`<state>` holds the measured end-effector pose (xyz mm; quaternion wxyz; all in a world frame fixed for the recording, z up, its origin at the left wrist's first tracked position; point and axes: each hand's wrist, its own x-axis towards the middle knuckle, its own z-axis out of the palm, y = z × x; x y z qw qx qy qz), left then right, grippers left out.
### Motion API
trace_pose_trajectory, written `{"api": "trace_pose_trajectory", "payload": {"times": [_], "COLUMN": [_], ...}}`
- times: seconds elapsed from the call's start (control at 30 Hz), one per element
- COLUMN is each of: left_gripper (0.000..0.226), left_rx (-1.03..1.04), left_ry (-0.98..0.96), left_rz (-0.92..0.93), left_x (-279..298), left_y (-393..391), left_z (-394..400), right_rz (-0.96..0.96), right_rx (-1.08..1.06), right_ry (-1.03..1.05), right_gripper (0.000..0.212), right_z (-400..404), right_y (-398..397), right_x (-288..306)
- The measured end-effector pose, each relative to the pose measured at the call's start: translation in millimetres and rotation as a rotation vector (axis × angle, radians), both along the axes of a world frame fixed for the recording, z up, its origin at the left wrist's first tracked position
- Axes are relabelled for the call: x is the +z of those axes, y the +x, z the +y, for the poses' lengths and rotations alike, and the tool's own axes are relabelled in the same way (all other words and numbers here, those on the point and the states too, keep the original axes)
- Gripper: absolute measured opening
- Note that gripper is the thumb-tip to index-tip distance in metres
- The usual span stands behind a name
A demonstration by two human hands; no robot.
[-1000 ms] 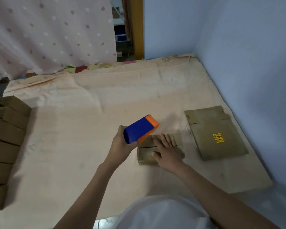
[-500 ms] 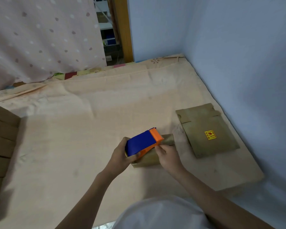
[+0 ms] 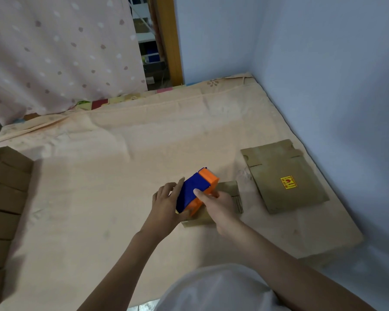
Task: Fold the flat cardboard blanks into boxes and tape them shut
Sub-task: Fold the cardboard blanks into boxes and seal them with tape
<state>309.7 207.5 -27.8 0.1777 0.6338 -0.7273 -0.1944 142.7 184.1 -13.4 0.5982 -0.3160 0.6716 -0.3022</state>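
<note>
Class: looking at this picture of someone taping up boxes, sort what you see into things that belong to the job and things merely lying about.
Job: tape dispenser, small box under both hands, flat blanks, folded boxes.

Lying about: dotted curtain, bedsheet.

A peach bedsheet (image 3: 112,176) with faint flower prints covers the bed I work on. Beyond its far edge hangs a pink dotted curtain (image 3: 54,55), beside it an orange-brown door frame (image 3: 170,39). Pale blue walls (image 3: 312,63) meet at the bed's far corner.
</note>
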Motion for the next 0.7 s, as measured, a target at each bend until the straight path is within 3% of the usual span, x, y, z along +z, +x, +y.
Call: {"api": "trace_pose_trajectory", "payload": {"times": [0.23,0.33,0.4,0.53,0.7], "left_gripper": [0.060,0.055,0.052,0.046,0.043], "left_rx": [0.017,0.036,0.037,-0.006,-0.064], "left_ry": [0.050,0.037,0.034,0.012,-0.038], "left_rz": [0.161,0.224,0.266,0.294,0.282], "left_x": [14,15,16,21,17], "left_y": [-8,-2,4,10,6], "left_z": [-5,-5,-6,-7,-8], "right_rz": [0.055,0.100,0.244,0.820,0.936], "right_rx": [0.039,0.210,0.407,0.785,0.864], "right_ry": [-0.062,-0.140,-0.211,-0.474,-0.601], "right_gripper": [0.030,0.031,0.038,0.063,0.070], "right_z": [4,4,5,9,15], "right_y": [0,-9,-20,-55,-75], "right_x": [2,6,2,-33,-74]}}
